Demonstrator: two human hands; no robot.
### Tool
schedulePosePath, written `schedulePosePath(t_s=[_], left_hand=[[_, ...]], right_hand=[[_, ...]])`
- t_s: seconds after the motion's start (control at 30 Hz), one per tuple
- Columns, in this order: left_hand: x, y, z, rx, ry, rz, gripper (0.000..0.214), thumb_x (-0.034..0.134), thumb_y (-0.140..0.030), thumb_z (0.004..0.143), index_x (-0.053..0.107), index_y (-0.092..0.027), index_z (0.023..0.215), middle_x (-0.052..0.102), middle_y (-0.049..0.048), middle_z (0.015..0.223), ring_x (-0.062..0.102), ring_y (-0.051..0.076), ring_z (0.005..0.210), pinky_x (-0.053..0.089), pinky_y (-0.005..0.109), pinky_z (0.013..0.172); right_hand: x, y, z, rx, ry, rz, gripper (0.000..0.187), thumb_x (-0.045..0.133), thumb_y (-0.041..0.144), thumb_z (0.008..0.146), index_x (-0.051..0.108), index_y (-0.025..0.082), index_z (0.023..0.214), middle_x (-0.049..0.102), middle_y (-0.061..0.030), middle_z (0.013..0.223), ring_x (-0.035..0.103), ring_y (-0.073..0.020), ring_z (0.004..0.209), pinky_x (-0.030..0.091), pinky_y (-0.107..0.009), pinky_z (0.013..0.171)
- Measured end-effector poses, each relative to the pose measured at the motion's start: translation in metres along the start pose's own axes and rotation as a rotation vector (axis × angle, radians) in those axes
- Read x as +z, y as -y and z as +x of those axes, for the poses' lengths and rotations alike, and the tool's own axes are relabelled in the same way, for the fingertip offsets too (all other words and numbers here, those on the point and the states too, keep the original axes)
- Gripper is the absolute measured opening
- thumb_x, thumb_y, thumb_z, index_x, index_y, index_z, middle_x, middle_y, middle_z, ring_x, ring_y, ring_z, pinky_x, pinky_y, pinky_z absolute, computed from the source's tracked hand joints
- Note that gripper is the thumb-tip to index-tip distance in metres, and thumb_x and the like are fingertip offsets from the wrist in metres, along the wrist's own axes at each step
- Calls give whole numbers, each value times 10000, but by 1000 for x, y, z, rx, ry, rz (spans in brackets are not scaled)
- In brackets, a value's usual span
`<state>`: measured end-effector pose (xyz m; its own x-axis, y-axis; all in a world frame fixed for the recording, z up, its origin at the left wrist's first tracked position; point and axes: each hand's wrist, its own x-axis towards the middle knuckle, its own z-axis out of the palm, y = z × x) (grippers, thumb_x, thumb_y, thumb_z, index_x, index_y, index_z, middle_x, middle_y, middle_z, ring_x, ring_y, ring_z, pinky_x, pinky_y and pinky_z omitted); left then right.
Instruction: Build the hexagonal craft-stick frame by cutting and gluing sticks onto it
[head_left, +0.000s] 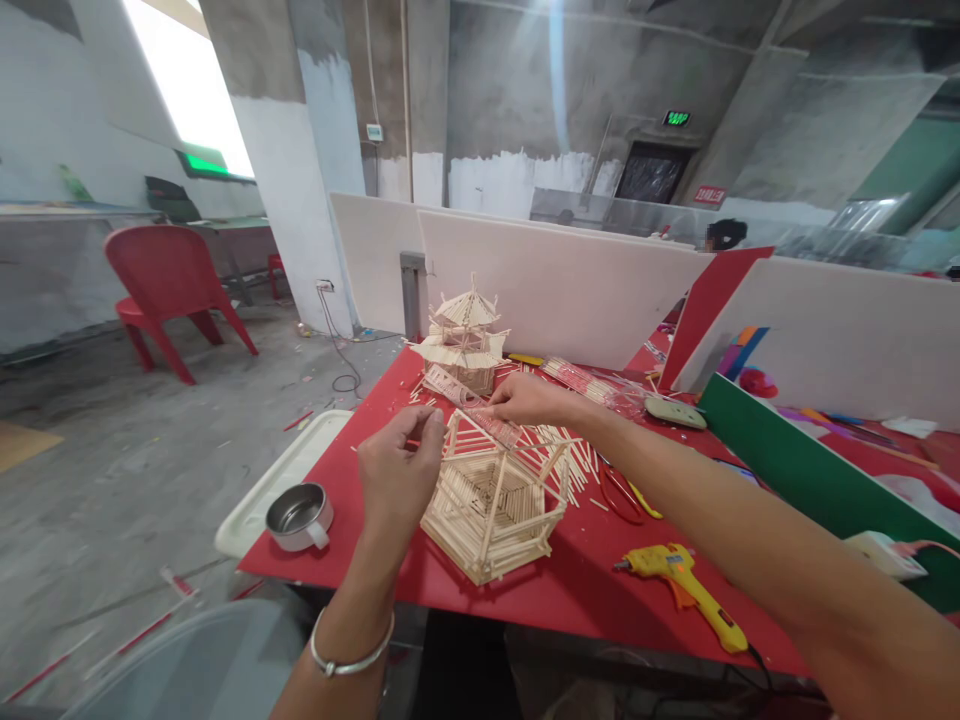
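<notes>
My left hand (401, 465) is closed in a pinch, thumb against fingers, at the left rim of a hexagonal frame of thin wooden sticks (480, 540). What sits between its fingertips, if anything, is too small to make out. Over the far side of the frame, my right hand (529, 400) has its fingers pinched together by a clear ruler (454, 390); whether they grip the ruler or a small stick cannot be seen. Behind the ruler stands a tiered stick pagoda model (466, 345). Loose wooden sticks (574, 465) lie right of the frame.
A yellow glue gun (686, 580) rests near the front right, with red-handled pliers (619, 495) behind it. A metal cup (300, 515) stands at the left edge. Bagged sticks (585, 380) and a green board (810, 470) are farther right. White panels (555, 285) border the back.
</notes>
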<state>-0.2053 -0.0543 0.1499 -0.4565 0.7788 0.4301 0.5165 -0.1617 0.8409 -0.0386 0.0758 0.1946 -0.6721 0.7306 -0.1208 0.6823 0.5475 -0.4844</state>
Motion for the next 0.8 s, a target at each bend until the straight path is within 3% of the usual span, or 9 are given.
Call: schedulePosePath(t_s=[0.8], left_hand=[[-1, 4, -1, -9, 9, 15, 232, 572, -405, 839, 706, -217, 825, 733, -6, 723, 680, 147, 666, 495, 226, 616]], right_hand=[[0, -3, 4, -15, -11, -16, 356, 544, 326, 746, 321, 202, 497, 233, 57, 517, 222, -82, 508, 166, -280, 513]])
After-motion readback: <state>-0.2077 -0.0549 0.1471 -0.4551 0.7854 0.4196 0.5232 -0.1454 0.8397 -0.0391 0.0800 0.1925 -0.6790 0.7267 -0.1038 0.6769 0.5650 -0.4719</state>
